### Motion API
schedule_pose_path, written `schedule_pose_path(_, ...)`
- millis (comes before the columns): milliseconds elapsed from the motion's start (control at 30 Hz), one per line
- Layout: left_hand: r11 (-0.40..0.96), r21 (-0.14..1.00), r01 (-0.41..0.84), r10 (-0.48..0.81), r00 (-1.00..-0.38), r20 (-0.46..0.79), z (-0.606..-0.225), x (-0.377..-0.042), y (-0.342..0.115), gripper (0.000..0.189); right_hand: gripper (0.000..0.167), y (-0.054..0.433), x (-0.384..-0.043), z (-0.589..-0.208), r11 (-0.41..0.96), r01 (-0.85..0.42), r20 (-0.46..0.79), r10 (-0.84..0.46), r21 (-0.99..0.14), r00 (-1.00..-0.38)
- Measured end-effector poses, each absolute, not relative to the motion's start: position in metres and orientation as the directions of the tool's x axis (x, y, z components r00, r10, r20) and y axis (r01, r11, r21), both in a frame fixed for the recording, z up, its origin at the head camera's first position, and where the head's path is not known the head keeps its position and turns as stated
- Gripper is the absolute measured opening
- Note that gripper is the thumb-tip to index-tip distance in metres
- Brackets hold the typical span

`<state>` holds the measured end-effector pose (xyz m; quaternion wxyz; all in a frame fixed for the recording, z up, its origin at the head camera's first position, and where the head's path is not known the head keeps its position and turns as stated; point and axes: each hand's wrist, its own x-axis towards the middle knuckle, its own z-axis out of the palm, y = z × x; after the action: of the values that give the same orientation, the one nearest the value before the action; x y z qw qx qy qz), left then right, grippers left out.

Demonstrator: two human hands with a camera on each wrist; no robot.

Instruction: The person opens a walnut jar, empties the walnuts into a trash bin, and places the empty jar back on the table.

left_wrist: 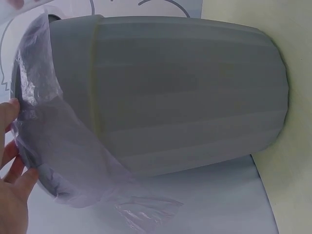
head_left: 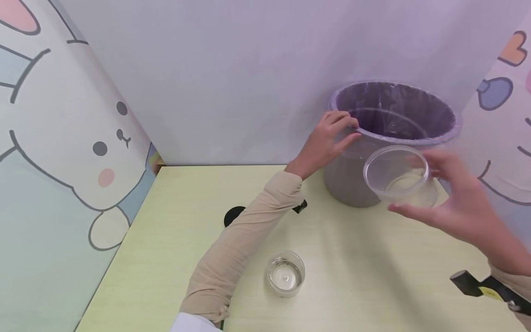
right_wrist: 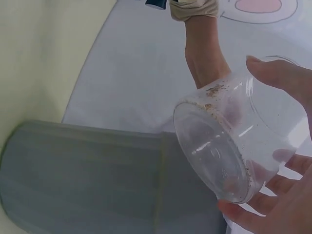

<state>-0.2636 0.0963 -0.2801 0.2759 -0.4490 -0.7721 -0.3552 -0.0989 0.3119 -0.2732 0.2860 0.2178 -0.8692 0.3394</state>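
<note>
A grey trash can (head_left: 346, 173) stands upright at the table's back right, with a thin translucent purple bag (left_wrist: 73, 151) folded over its rim. My left hand (head_left: 321, 145) grips the near left part of that rim, fingers over the edge and thumb on the outside. In front of the can, my right hand (head_left: 466, 203) holds a clear plastic tub (head_left: 396, 177) in the air, tilted, thumb on one side and fingers on the other. Brownish specks cling round the tub's base (right_wrist: 209, 131) in the right wrist view. The bottom inside the can is hidden.
A small clear round container (head_left: 286, 274) sits on the pale yellow table (head_left: 340, 295), near the front. Partly behind my left sleeve lies a black round object (head_left: 233, 216). White walls with cartoon drawings (head_left: 105, 177) enclose the table at the back and sides.
</note>
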Motion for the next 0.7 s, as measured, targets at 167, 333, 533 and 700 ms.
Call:
schedule_pose_path(167,0.348,0.304,0.887,0.5,-0.449,0.74,-0.28,-0.265,0.097,0.019,0.104,0.308,-0.097,-0.285,0.651,-0.513,0.536,-0.188,-0.56,-0.823)
schedule_pose_path(333,0.342,0.292,0.893,0.5,-0.436,0.748,-0.28,-0.265,0.097,0.019,0.101,0.304,-0.103,-0.295,0.617,-0.536,0.495,-0.259,-0.576,-0.829)
schedule_pose_path(533,0.347,0.279,0.895,0.508,-0.429,0.747,-0.28,-0.265,0.097,0.019,0.1,0.298,-0.11,-0.307,0.515,-0.623,0.5,-0.374,-0.589,-0.781)
schedule_pose_path(700,0.347,0.272,0.898,0.511,-0.424,0.747,-0.28,-0.263,0.098,0.019,0.098,0.292,-0.112,-0.321,0.49,-0.614,0.47,-0.395,-0.619,-0.789)
